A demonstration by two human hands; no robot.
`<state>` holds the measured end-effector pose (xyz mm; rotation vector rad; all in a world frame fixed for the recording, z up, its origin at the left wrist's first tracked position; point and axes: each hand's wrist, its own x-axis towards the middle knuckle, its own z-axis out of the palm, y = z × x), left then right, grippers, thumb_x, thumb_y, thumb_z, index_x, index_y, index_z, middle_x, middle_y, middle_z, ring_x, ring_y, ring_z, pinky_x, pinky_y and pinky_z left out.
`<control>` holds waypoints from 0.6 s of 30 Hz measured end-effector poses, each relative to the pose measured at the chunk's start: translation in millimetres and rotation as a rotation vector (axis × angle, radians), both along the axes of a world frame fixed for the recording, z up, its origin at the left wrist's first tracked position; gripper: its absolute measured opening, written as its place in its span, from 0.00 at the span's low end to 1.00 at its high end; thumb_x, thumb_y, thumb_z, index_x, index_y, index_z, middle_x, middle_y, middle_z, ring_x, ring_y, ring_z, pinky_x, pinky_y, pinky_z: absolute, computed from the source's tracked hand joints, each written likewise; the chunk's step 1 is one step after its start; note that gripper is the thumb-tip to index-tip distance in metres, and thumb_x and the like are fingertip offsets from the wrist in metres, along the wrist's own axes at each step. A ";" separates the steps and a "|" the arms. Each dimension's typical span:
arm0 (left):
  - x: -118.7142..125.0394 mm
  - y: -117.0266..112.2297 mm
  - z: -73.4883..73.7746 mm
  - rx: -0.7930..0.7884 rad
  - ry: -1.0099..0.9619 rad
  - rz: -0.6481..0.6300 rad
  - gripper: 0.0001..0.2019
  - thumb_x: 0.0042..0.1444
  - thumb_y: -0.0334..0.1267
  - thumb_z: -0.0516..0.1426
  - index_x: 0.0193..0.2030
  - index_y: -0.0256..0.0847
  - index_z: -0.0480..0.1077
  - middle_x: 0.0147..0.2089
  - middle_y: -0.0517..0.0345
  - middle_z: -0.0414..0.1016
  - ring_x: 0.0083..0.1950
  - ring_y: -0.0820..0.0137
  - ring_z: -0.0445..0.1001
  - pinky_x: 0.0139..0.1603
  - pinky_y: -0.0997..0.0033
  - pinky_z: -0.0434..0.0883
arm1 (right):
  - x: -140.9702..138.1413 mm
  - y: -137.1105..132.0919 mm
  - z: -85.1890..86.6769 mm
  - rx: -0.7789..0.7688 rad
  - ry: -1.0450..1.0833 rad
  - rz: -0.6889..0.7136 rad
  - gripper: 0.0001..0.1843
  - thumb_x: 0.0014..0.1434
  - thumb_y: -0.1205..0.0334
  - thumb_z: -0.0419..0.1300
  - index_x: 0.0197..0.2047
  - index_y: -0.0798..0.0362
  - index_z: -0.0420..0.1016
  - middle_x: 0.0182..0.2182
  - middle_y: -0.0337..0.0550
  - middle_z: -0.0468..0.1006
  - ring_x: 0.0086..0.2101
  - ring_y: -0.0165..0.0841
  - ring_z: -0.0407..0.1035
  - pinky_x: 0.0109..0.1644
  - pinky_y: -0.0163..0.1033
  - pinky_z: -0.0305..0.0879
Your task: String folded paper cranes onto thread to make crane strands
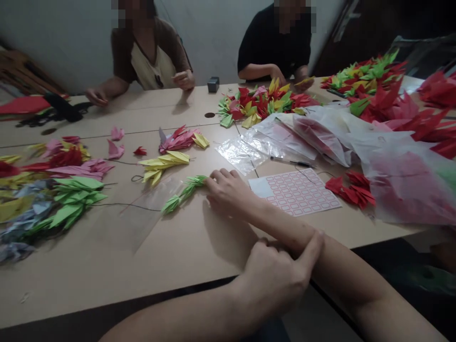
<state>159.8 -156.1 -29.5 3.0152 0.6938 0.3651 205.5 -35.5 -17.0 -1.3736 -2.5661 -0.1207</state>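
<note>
My right hand [230,194] reaches over the middle of the table, its fingers curled down at the end of a string of small green folded-paper cranes [187,191]. The fingertips and the end of the string are partly hidden under that hand. Lower down, my left hand [276,268] is wrapped round my right forearm, its thumb across the top. To the left of the green string lie a string of yellow paper cranes [164,164] and a thin clear plastic sheet [133,225]. A black cord [131,205] runs from the green string toward a larger bundle of green cranes [73,199].
Two people sit across the table. Colourful crane heaps [267,102] lie at the back, and pink and yellow bundles [78,166] at the left. On the right are a label sheet [295,192], a pen [287,161], red cranes [352,189] and filled plastic bags [413,175].
</note>
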 end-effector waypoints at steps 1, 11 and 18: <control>-3.0 3.2 4.9 -0.044 0.022 0.006 0.34 0.57 0.34 0.50 0.69 0.33 0.43 0.24 0.60 0.73 0.21 0.69 0.69 0.23 0.67 0.65 | 2.7 1.4 1.9 -0.021 0.018 0.006 0.16 0.60 0.62 0.55 0.50 0.59 0.68 0.46 0.55 0.72 0.44 0.44 0.63 0.44 0.46 0.57; -93.5 112.9 28.8 0.078 -0.288 -0.001 0.10 0.62 0.36 0.49 0.44 0.39 0.70 0.34 0.56 0.75 0.37 0.69 0.72 0.42 0.66 0.68 | 53.0 11.2 -16.8 -0.144 0.271 0.090 0.21 0.56 0.66 0.58 0.54 0.58 0.68 0.44 0.54 0.73 0.43 0.40 0.69 0.45 0.45 0.66; -135.5 147.1 -2.6 0.051 -0.136 0.356 0.22 0.56 0.42 0.58 0.55 0.34 0.65 0.53 0.46 0.70 0.54 0.57 0.67 0.55 0.55 0.62 | 73.6 17.5 4.2 -0.434 0.270 0.048 0.18 0.54 0.67 0.60 0.49 0.54 0.72 0.39 0.45 0.77 0.35 0.31 0.72 0.37 0.36 0.67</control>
